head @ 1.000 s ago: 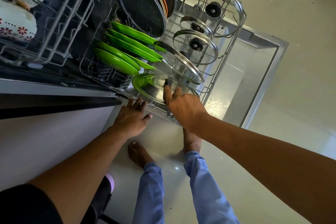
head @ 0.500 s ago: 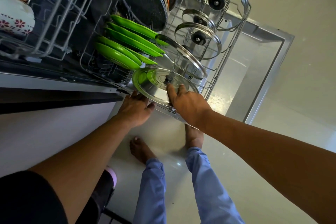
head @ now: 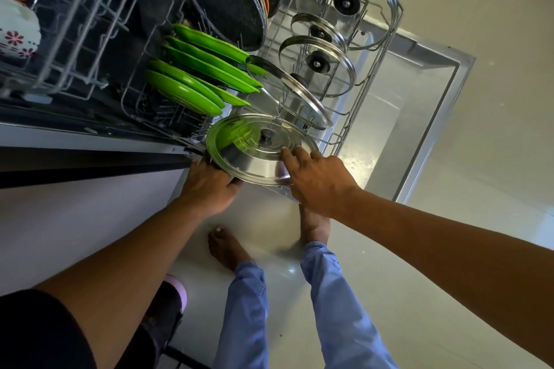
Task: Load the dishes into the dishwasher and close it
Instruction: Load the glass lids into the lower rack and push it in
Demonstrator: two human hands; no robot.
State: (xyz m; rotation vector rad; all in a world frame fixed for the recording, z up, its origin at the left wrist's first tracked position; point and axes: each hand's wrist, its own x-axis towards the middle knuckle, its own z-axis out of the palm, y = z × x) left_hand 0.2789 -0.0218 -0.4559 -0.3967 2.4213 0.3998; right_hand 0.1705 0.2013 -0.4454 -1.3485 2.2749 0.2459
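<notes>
Tilting toward flat, the steel lid (head: 257, 148) now shows its whole domed face and black knob, where a second ago it stood steeper and half hidden behind the right hand (head: 317, 180). Both hands have closed in on it. The left hand (head: 209, 186), which hung free of it a moment back, now cups the lid's near-left rim, thumb and fingers curled under the edge. The right hand lies on the near-right part of the dome with fingers fairly straight, pressing rather than clasping; whether the thumb hooks the rim I cannot tell.

Just beyond the held lid, in the lower rack (head: 344, 135), leans a glass lid (head: 290, 93), with more lids upright behind it. To the far left of the grip stand the green plates (head: 192, 90), and past those the dark pans (head: 227, 0).

My reading: the lid is not yet seated in a slot and is being re-angled for one at the rack's near end. The rack remains pulled out over the open door (head: 431, 117), so closing is some way off.
</notes>
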